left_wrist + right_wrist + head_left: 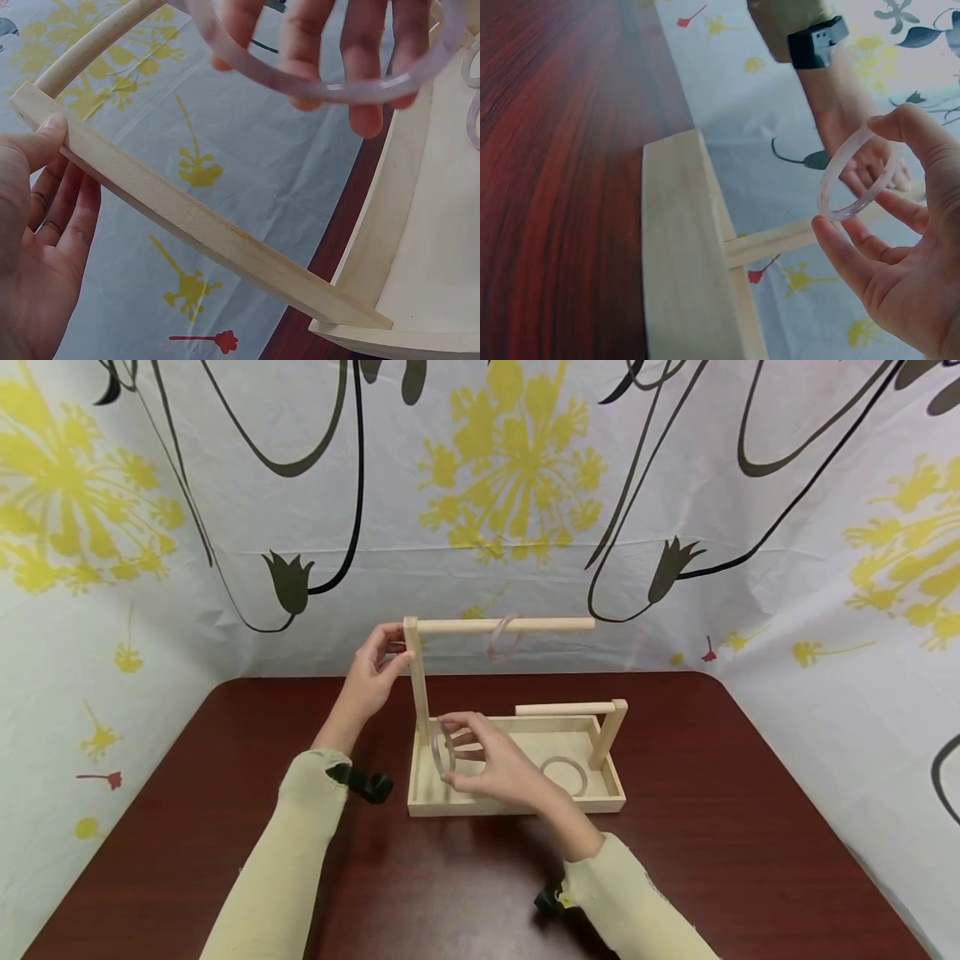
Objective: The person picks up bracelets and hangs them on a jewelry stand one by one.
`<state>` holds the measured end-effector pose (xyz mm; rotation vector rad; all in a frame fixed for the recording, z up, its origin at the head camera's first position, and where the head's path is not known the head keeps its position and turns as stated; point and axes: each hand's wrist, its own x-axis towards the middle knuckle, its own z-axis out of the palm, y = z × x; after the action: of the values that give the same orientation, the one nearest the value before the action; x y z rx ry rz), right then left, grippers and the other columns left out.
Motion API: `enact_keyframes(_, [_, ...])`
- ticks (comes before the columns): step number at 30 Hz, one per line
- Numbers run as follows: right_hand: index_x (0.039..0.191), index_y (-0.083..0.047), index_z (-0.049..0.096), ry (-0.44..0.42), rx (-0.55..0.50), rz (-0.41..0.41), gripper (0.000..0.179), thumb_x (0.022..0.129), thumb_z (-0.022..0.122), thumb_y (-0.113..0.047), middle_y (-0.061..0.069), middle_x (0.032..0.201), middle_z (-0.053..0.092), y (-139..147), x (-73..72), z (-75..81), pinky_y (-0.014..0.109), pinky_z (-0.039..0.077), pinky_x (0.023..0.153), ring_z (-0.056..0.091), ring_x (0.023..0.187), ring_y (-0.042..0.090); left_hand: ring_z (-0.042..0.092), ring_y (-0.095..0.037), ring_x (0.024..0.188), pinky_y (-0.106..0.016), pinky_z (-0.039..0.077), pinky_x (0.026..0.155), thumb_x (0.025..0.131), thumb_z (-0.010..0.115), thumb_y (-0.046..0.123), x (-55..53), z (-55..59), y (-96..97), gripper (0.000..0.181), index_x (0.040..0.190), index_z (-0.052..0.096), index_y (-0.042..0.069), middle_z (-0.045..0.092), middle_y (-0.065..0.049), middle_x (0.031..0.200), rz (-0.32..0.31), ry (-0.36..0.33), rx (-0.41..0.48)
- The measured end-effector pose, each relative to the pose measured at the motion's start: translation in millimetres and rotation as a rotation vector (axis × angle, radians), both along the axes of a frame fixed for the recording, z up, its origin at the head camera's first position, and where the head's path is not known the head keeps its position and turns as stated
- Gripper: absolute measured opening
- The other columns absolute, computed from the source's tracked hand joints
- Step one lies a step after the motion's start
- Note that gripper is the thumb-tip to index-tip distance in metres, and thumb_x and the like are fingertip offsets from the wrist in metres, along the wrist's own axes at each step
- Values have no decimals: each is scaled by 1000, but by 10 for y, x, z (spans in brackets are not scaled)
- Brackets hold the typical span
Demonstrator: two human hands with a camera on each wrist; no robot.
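My left hand (372,670) grips the top of a tall wooden post (417,685), thumb on one side and fingers behind. My right hand (501,762) holds a pale pinkish bangle (826,189) between thumb and fingertips, upright beside that post and above the tray. From the post runs an upper wooden rod (457,626), and a second bangle (492,648) hangs on it. Another bangle (564,759) lies in the shallow wooden tray (495,808). Two ring edges show at the right border of the left wrist view.
A shorter post (610,735) at the tray's right end bears a lower rod (562,709) pointing left. The stand sits on a dark red-brown table (450,893). Behind hangs a white cloth (525,585) with yellow and grey flower prints.
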<state>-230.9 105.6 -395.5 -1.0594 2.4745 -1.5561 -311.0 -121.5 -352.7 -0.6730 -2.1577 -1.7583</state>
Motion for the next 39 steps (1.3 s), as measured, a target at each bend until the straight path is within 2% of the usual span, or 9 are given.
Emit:
enact_keyframes(4, [142,-13,47,25,-19,9,71,80,79,-6,17,130,55,6,56,90,36,56,97,65,114,34,54,-5,106,-15,48,88,100,55,0,-4,-7,2,37,135,47,-6,55,-24,128,0,-1,1])
enact_keyframes(7, [142,-11,47,54,-27,6,71,80,79,-6,15,130,55,11,102,168,33,56,97,65,113,31,54,-6,107,-15,48,89,100,55,0,-16,-11,4,37,135,47,-6,55,-24,128,1,-3,4])
enact_keyframes(13, [142,-15,48,52,-44,-5,71,79,80,-6,14,132,54,34,175,285,30,55,97,65,114,25,54,-9,107,-15,48,88,99,56,0,-20,-2,2,37,135,47,-5,55,-24,127,-1,1,7])
enact_keyframes(19, [141,-19,48,46,-68,-2,72,79,80,-4,9,131,54,73,214,350,30,55,98,63,116,30,55,-7,106,-16,48,88,99,56,-1,-35,-6,1,37,135,47,-6,55,-25,128,-4,1,8])
enact_keyframes(24, [141,-16,49,45,-110,11,72,78,80,0,13,130,54,111,247,393,31,55,98,61,117,34,54,-8,107,-18,48,90,100,55,1,-35,-10,-2,37,135,47,-6,55,-25,129,-3,-10,6])
enact_keyframes(27, [141,-15,49,56,-119,9,72,77,80,0,16,131,54,137,261,414,32,55,98,61,117,33,54,-12,109,-19,48,90,100,55,1,-22,-2,-7,37,135,47,-5,55,-24,129,0,-15,-3])
enact_keyframes(30, [141,-15,50,58,-126,1,73,77,81,1,12,132,54,166,280,444,31,55,99,61,119,31,54,-14,110,-21,48,91,100,55,2,-9,6,-10,37,136,47,-4,55,-23,130,0,-21,-11])
enact_keyframes(34, [141,-15,50,66,-135,-11,73,76,81,2,7,132,54,203,301,494,30,54,99,60,119,31,54,-11,108,-22,48,91,100,55,2,-4,6,-12,37,136,47,-3,55,-21,128,-4,-21,-11])
enact_keyframes(39, [140,-11,50,112,-145,-24,73,76,81,3,8,131,55,255,316,556,30,54,99,61,116,31,54,-7,106,-23,47,90,101,55,2,-11,-2,-19,36,135,47,-4,55,-22,127,-8,-7,-13])
